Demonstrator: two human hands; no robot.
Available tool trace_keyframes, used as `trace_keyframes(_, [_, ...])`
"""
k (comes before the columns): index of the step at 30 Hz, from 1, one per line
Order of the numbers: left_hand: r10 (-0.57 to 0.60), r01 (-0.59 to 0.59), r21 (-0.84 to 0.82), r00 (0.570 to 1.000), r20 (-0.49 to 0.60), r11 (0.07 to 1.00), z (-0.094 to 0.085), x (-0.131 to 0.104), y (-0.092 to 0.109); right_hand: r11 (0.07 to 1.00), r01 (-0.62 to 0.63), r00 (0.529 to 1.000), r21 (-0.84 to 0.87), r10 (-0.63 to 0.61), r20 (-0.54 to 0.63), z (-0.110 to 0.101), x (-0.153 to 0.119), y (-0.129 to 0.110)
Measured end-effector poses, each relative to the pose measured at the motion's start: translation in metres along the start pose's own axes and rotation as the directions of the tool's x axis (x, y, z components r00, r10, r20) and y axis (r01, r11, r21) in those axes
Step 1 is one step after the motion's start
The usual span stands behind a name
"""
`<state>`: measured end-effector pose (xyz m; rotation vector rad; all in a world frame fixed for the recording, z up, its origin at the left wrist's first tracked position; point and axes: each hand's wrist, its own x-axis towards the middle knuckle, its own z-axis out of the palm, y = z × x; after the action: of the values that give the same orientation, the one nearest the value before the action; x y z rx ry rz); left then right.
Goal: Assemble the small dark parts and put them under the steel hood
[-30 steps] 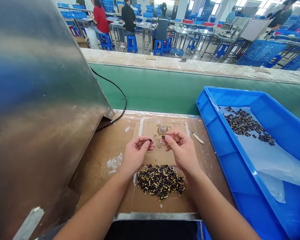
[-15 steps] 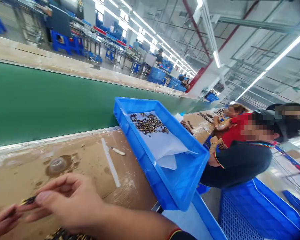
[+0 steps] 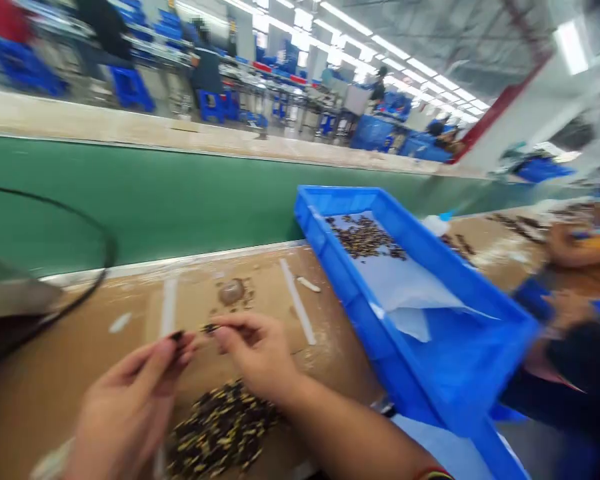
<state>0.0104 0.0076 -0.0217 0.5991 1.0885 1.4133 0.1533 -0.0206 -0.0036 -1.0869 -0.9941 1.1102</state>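
Left hand: pinching dark piece. Right hand: pinching yellow-marked piece. Blue tray, right: batch, seemingly done. Desk, near: pile remaining.

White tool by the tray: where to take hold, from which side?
Pinch the white tool mid-length, from above, across its narrow width. It looks slim and lies flat between a tape strip and the tray, so top access seems best. The right hand is nearer.

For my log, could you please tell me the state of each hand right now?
Left hand: closed, pinching a small dark piece.
Right hand: closed, pinching a black-and-yellow piece.
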Motion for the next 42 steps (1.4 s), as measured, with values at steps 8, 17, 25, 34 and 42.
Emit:
trace_keyframes(8, [-0.237,0.27,-0.263,0.96,0.149,0.926,0.012,-0.012,0.019,0.868,0.376,0.927,-0.325,-0.351,0.134,-0.001,-0.01,-0.008])
trace_keyframes(17, [-0.199,0.269,-0.291,0.948,0.25,0.918,0.006,-0.018,0.013,0.711,0.552,0.83,-0.436,-0.519,0.205,0.002,-0.012,-0.008])
trace_keyframes(25, [-0.183,0.252,-0.268,0.948,0.259,0.93,0.006,-0.018,0.011,0.699,0.553,0.83,-0.453,-0.513,0.221,0.002,-0.01,-0.01])
trace_keyframes(34, [-0.024,0.055,-0.12,0.968,0.248,0.991,0.004,-0.02,0.01,0.685,0.537,0.838,-0.492,-0.5,0.217,0.002,-0.011,-0.013])
trace_keyframes(42, [0.186,-0.228,0.131,0.944,0.271,0.965,-0.003,-0.022,0.007,0.634,0.6,0.793,-0.488,-0.551,0.26,-0.003,-0.01,-0.011])
